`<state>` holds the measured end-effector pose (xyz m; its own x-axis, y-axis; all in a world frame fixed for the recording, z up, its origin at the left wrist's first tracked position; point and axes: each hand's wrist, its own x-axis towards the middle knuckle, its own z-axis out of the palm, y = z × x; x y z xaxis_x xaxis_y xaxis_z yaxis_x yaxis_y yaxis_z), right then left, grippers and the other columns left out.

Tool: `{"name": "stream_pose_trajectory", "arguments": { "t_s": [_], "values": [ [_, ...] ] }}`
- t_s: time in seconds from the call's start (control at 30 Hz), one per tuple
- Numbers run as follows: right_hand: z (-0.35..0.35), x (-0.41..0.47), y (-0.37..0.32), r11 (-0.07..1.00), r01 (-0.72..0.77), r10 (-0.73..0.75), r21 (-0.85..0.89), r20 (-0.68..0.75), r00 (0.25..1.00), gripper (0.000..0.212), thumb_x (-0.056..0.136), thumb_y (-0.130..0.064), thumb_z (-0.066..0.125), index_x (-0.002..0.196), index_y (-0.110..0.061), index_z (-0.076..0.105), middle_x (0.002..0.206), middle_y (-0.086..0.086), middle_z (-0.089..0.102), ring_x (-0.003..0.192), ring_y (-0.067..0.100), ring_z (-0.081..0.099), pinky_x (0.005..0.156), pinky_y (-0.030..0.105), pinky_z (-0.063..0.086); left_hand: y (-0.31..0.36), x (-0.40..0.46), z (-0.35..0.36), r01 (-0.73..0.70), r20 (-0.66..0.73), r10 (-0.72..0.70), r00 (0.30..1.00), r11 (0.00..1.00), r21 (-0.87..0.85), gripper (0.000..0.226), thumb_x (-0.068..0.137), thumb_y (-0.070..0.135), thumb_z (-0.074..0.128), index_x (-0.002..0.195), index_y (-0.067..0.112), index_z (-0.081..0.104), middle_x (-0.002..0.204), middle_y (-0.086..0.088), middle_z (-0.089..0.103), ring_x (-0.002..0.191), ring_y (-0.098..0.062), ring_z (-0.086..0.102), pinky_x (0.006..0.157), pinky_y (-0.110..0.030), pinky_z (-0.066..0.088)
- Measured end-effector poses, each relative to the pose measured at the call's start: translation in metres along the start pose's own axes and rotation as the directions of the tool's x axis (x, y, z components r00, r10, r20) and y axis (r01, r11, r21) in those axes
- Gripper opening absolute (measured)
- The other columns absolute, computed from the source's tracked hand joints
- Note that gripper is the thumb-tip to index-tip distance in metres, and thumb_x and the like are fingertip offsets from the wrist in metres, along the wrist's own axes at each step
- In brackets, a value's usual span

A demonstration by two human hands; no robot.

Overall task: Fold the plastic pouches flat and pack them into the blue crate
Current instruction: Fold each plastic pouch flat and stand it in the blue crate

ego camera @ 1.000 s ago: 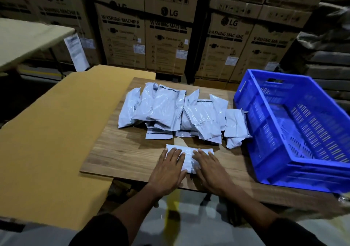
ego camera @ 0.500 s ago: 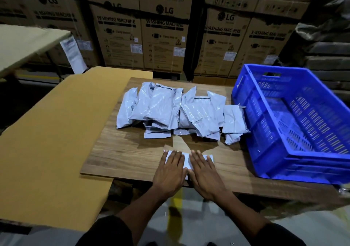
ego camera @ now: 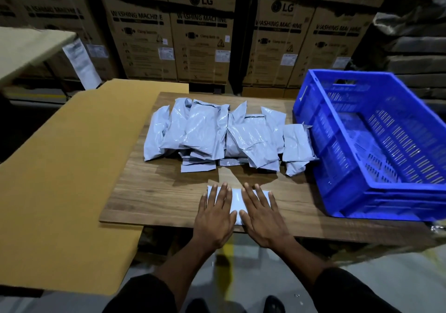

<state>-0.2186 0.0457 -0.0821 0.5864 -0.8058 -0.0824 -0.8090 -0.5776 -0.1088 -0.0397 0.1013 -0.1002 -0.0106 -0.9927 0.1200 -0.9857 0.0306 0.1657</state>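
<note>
A single white plastic pouch lies flat at the near edge of the wooden board. My left hand presses on its left half with straight, spread fingers. My right hand presses on its right half the same way, so most of the pouch is hidden. Behind it sits a heap of several grey-white pouches, loosely piled across the board's middle. The blue crate stands on the right of the board, tilted slightly, with nothing visible inside.
A large sheet of brown cardboard lies to the left of the board. Stacked washing-machine cartons form a wall behind. A pale tabletop juts in at the far left. Grey floor shows below the board's near edge.
Both hands have flattened and spread apart over the pouch, sliding outward from its middle. The pouch now lies smoother. The camera has dipped slightly.
</note>
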Motion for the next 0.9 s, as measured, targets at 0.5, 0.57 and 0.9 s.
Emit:
{"name": "stream_pose_trajectory", "arguments": {
  "t_s": [0.5,0.57,0.9],
  "values": [
    [0.000,-0.003,0.001,1.000,0.012,-0.011,-0.015,0.035,0.999,0.068,0.099,-0.054,0.004,0.160,-0.025,-0.002,0.166,-0.010,-0.015,0.153,0.018,-0.016,0.122,0.051,-0.003,-0.003,-0.003,0.005,-0.045,0.023,0.045,0.999,0.999,-0.016,0.066,0.101,0.047,0.034,0.153,0.008,0.043,0.159,-0.013,0.041,0.144,-0.047,0.036,0.108,-0.060,0.043],
    [-0.002,-0.001,0.001,1.000,0.015,-0.014,-0.013,0.039,0.999,0.068,0.098,-0.054,0.002,0.160,-0.026,-0.004,0.165,-0.011,-0.017,0.152,0.017,-0.017,0.123,0.051,-0.004,-0.004,0.000,0.004,-0.039,0.029,0.039,0.999,0.999,-0.022,0.066,0.100,0.047,0.034,0.152,0.008,0.044,0.157,-0.013,0.043,0.143,-0.047,0.038,0.106,-0.060,0.044],
    [0.002,-0.001,0.004,0.999,0.034,-0.034,-0.012,0.011,0.999,0.070,0.099,-0.057,-0.003,0.161,-0.023,0.001,0.167,-0.008,-0.011,0.153,0.019,-0.014,0.121,0.052,-0.003,-0.001,-0.003,0.006,-0.008,0.039,0.011,0.999,0.998,-0.061,0.066,0.101,0.047,0.034,0.155,0.008,0.040,0.160,-0.014,0.038,0.145,-0.049,0.032,0.110,-0.061,0.039]
  ]
}}
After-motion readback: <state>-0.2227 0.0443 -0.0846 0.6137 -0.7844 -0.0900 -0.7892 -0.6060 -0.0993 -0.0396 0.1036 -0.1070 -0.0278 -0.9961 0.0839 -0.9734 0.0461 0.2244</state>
